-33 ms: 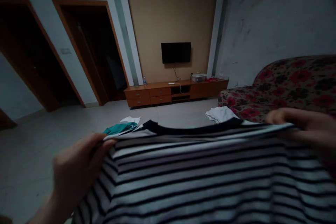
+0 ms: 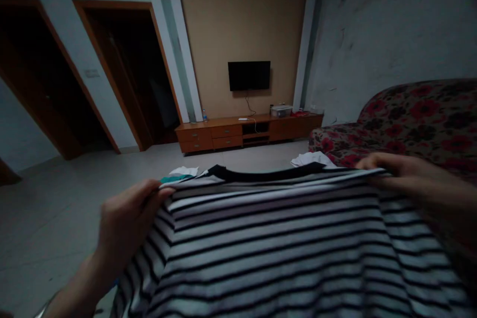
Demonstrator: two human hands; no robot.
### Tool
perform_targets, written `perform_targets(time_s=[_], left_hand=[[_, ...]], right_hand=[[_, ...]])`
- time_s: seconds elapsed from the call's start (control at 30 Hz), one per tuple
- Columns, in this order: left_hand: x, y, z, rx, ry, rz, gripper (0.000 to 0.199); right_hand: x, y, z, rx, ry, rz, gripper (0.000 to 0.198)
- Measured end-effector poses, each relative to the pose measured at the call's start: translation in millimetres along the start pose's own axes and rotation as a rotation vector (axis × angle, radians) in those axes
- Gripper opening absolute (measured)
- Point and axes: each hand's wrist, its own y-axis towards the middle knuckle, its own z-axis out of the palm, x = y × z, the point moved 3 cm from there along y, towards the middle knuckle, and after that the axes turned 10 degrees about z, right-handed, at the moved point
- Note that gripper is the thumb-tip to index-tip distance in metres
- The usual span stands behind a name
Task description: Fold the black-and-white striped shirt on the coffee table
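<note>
- Between the 2 hands, in front of the wearer, the striped shirt [image 2: 276, 238] hangs spread out, its lower part running off the bottom of the view.
- The left hand [image 2: 128, 211] pinches 1 shoulder between thumb and fingers; the right hand [image 2: 398, 174] pinches the other, its fingertips partly hidden by cloth.
- Both hands have just drawn inward, the right more noticeably, and the left has risen slightly.
- The dark collar [image 2: 268, 175] now spans less of the view, so I judge the pull across the shoulders a little looser, with the shirt kept under control at 2 points.
- Beyond its top edge, less of the teal cloth [image 2: 174, 179] shows, beside a white cloth [image 2: 186, 171].
- Near the floral sofa [image 2: 421, 119], a white bundle [image 2: 311, 159] is partly covered by the shirt.
</note>
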Motion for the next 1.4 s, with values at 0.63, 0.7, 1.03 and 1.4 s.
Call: perform_targets(time_s=[0.63, 0.7, 1.03, 1.4], left_hand=[[70, 204, 135, -0.013, -0.082, 0.120, 0.026], [68, 151, 174, 0.169, -0.091, 0.154, 0.027], [17, -141, 289, 0.854, -0.236, 0.083, 0.032], [-23, -203, 219, 1.123, -0.481, -0.037, 0.026]], right_hand=[[12, 230, 43, -0.251, 0.063, -0.238, 0.023], [-39, 207, 81, -0.208, -0.085, -0.223, 0.028], [-246, 17, 226, 0.066, -0.330, -0.050, 0.033], [-252, -100, 192, 0.177, -0.303, 0.028, 0.031]])
